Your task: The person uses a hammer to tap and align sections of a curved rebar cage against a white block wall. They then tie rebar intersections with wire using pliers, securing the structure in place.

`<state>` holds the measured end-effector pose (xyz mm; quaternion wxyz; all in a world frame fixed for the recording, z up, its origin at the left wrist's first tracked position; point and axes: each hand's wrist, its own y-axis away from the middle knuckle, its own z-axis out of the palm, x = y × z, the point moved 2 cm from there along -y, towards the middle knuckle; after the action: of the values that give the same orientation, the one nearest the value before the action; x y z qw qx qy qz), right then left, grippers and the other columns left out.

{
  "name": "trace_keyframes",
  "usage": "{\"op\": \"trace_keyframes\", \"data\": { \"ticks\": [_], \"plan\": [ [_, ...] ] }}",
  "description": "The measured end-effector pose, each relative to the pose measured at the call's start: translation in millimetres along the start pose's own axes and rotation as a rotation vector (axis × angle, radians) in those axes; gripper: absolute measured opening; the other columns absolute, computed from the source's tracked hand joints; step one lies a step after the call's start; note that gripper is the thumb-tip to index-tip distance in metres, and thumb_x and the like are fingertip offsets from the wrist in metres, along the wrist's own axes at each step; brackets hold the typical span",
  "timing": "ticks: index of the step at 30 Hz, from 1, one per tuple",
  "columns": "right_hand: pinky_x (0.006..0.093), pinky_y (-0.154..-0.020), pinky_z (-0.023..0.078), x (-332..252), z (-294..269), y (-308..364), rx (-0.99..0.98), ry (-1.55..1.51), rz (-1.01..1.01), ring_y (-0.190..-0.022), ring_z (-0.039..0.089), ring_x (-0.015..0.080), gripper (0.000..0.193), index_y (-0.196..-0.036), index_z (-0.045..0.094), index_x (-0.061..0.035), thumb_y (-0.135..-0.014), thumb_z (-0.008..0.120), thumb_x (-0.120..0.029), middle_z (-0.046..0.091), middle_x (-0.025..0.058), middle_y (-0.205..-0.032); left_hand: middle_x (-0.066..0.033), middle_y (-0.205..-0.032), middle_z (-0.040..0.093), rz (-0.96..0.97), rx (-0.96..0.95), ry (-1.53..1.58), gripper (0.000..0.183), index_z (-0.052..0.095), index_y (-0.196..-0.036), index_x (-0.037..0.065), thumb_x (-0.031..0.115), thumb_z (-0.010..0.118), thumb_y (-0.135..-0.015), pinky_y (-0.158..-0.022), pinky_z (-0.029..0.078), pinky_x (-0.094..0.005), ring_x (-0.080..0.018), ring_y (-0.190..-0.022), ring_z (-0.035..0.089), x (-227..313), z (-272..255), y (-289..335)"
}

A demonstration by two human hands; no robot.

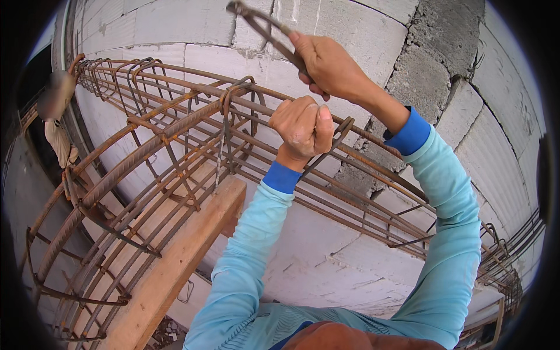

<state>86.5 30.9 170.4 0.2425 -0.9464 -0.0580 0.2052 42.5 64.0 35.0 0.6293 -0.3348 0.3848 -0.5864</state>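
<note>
Left hand (303,129) is fisted tight on a bent stirrup (341,131) at the rebar cage (146,157); right hand (326,64), clenched on pincers (262,26), sits just above, handles angling up-left, cage bars running left-right.

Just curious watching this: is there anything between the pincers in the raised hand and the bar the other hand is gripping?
Nothing visible. The right hand holds the pincers up in open air; the left hand grips the rebar cage just below.
</note>
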Motion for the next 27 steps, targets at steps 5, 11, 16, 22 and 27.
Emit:
{"op": "trace_keyframes", "data": {
  "ticks": [5, 11, 16, 22, 27],
  "plan": [
    [0.0346, -0.044, 0.053, 15.0, -21.8, 1.6, -0.177, 0.189, 0.095, -0.046, 0.061, 0.0185, 0.049, -0.091, 0.062, 0.0048, -0.110, 0.036, -0.032, 0.058, 0.0079, -0.054, -0.0048, -0.052, 0.046, -0.015, 0.004, 0.002, 0.033, 0.050, -0.057, 0.008, 0.012, 0.052, -0.090, -0.048, 0.029, -0.0375, -0.0223, -0.043, 0.041, -1.0, 0.4, 2.3],
    [0.0279, -0.041, 0.048, -6.1, -22.6, -6.3, 0.377, -0.370, -0.262, -0.045, 0.053, 0.0117, 0.054, -0.079, 0.054, -0.0015, -0.110, 0.038, -0.042, 0.055, 0.0059, -0.061, -0.0042, -0.051, 0.046, -0.016, -0.003, 0.013, 0.034, 0.050, -0.057, 0.009, 0.013, 0.052, -0.090, -0.048, 0.029, -0.0373, -0.0221, -0.043, 0.042, -1.3, -0.5, 4.4],
    [0.0282, -0.037, 0.045, 28.6, -1.1, 6.7, -0.296, 0.169, 0.217, -0.042, 0.053, 0.0111, 0.056, -0.078, 0.056, -0.0018, -0.109, 0.041, -0.045, 0.055, 0.0044, -0.058, -0.0045, -0.050, 0.046, -0.048, 0.000, 0.045, 0.035, 0.049, -0.057, 0.009, 0.015, 0.052, -0.091, -0.047, 0.028, -0.0378, -0.0219, -0.043, 0.041, -1.1, 1.8, 3.6],
    [0.0255, -0.036, 0.043, 23.4, -53.7, 43.5, 0.135, -0.011, 0.062, -0.042, 0.053, 0.0093, 0.058, -0.083, 0.059, -0.0019, -0.109, 0.039, -0.049, 0.055, 0.0019, -0.058, -0.0044, -0.049, 0.040, -0.014, 0.062, 0.022, 0.036, 0.044, -0.056, 0.009, 0.015, 0.053, -0.091, -0.046, 0.025, -0.0373, -0.0210, -0.041, 0.036, -3.5, 2.7, 2.5],
    [0.0200, -0.038, 0.034, 21.6, -68.5, 102.0, 0.260, -0.035, 0.010, -0.042, 0.047, 0.0045, 0.055, -0.095, 0.062, -0.0027, -0.108, 0.042, -0.053, 0.054, -0.0004, -0.059, -0.0053, -0.049, 0.041, -0.086, -0.002, -0.042, 0.035, 0.044, -0.055, 0.009, 0.013, 0.062, -0.085, -0.042, 0.026, -0.0365, -0.0234, -0.039, 0.040, -1.9, 7.6, -2.6]
  ]
}}
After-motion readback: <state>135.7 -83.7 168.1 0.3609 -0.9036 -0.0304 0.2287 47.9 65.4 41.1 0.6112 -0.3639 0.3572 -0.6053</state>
